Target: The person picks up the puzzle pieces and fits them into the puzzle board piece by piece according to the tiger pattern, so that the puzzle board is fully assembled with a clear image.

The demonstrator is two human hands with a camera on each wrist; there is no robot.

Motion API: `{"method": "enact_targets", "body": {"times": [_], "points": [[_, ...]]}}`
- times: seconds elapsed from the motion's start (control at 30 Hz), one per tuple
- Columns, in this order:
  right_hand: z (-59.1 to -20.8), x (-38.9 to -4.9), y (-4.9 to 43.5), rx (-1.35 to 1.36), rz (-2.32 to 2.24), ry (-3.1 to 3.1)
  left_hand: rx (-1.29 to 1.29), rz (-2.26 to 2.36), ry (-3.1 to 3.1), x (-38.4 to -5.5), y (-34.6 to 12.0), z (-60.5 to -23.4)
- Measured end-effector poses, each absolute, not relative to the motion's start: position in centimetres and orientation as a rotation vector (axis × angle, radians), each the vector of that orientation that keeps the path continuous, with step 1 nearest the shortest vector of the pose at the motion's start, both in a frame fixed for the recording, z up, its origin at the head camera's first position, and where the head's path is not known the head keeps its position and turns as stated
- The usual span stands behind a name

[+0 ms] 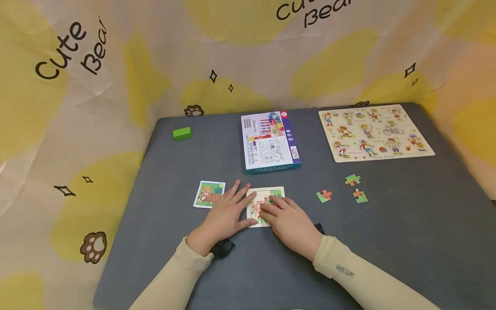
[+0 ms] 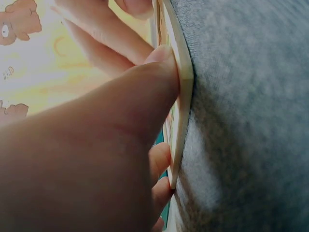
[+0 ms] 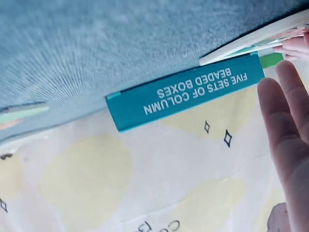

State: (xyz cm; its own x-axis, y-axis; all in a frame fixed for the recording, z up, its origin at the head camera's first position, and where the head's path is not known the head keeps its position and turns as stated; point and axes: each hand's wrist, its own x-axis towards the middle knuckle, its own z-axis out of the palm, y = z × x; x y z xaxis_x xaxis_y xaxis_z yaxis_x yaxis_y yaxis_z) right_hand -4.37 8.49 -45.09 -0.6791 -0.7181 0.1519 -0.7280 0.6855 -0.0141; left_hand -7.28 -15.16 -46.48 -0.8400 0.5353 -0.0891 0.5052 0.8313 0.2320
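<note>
A small square puzzle board point(image 1: 265, 188) with a pale wooden rim lies at the middle of the table, partly filled with jigsaw pieces in green and orange. My left hand point(image 1: 224, 217) spreads over its left side, the thumb touching the rim near the lower left corner. From the right, my right hand point(image 1: 292, 224) rests its fingertips on the pieces in the board, covering part of the picture. Beside the left fingers lies a square tiger picture card point(image 1: 207, 193), partly hidden by that hand. The rim's edge point(image 2: 185, 72) shows under the thumb in the left wrist view.
Three loose jigsaw pieces, one of them green and orange point(image 1: 360, 196), lie to the right. Behind stand a bead set box point(image 1: 271, 142) and a green block point(image 1: 182, 134). A larger picture board point(image 1: 376, 133) lies at the back right, near the printed curtain point(image 1: 248, 51).
</note>
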Motion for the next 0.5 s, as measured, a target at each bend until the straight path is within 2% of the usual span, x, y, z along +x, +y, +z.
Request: {"method": "enact_targets", "body": {"times": [0.23,0.5], "points": [[-43.7,-4.7,10.9,1.220,0.272,-2.764,0.817,0.294,2.857,-7.1,-15.0,-46.5],[-42.8,-7.5,19.0,0.630,0.447,-2.922,0.835,0.288,2.827,-7.3,-14.9,-46.5]]}}
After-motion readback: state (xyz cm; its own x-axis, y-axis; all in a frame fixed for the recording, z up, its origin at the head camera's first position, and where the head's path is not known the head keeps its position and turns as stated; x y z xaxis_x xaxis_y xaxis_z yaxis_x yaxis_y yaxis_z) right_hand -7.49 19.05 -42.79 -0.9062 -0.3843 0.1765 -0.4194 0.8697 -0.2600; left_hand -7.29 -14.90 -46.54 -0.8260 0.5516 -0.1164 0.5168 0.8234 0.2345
